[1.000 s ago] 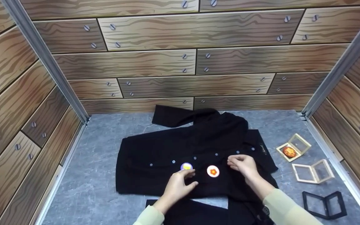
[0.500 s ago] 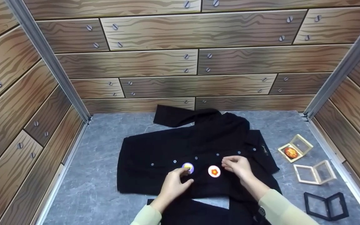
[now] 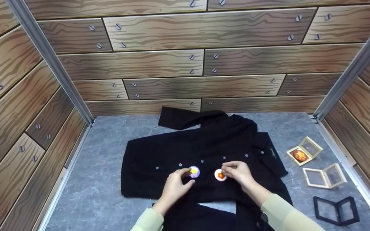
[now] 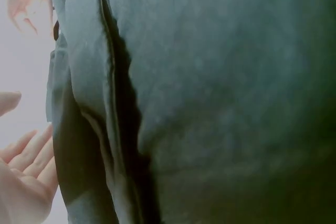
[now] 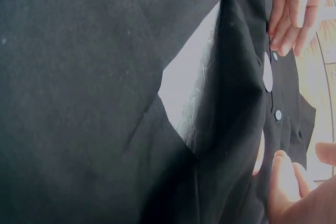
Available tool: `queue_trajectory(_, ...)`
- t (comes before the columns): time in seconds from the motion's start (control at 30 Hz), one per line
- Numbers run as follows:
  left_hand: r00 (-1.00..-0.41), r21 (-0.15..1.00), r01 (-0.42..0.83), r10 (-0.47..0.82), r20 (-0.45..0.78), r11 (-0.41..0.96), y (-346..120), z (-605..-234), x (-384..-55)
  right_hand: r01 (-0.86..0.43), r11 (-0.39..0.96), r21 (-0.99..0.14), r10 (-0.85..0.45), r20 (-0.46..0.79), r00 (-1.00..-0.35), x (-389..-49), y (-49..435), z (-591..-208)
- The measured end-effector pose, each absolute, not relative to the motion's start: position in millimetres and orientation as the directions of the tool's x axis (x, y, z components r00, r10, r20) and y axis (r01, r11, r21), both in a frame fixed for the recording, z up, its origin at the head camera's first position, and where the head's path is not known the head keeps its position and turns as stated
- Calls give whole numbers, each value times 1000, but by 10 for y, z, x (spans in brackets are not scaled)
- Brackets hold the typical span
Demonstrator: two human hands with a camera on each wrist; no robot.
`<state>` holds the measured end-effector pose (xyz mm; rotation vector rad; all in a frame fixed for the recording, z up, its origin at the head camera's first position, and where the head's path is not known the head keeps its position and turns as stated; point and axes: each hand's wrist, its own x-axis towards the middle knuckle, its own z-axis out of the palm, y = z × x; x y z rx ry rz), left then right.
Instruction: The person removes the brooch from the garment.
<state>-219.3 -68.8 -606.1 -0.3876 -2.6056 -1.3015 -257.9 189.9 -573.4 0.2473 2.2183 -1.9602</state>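
- Beneath the fingers of the left hand (image 3: pixel 176 186) and right hand (image 3: pixel 240 175), the garment (image 3: pixel 164 150) lies on the tabletop (image 3: pixel 85 179).
- Just right of the left fingertips, on the garment, sits the left badge (image 3: pixel 196 172).
- Just left of the right fingertips, the right badge (image 3: pixel 219 175).
- The button row (image 3: pixel 202 161) runs just beyond both hands' fingers.
- Well over to the fingers' right: the far case (image 3: pixel 308 152), a disc (image 3: pixel 300 155) inside, then the middle case (image 3: pixel 325 179), then the near case (image 3: pixel 338 213).

Extends left forearm (image 3: pixel 149 219) and right forearm (image 3: pixel 279 208) forward with an inward slant. Bends the fingers of the left hand (image 3: pixel 176 186) gently, with the thumb apart; points the grouped fingers of the right hand (image 3: pixel 240 175) leftward, showing a gap from the thumb in the right wrist view.
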Motion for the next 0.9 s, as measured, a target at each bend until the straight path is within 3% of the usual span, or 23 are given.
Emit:
queue_trajectory(0.47,-948,792,304,90,304,530,-752,-6073,-2283,183,124,-975,-100,-196,-976,-2586,1672,-5769)
queue_trajectory(0.7,-964,824,254,60,260,507,-775,-6113,-2344,204,177,-963,-83,-221,-972,-2579,1553,-5795)
queue_trajectory(0.9,-970,837,232,48,240,496,-772,-6136,-2392,145,189,-971,-106,-167,-980,-2580,1454,-5857)
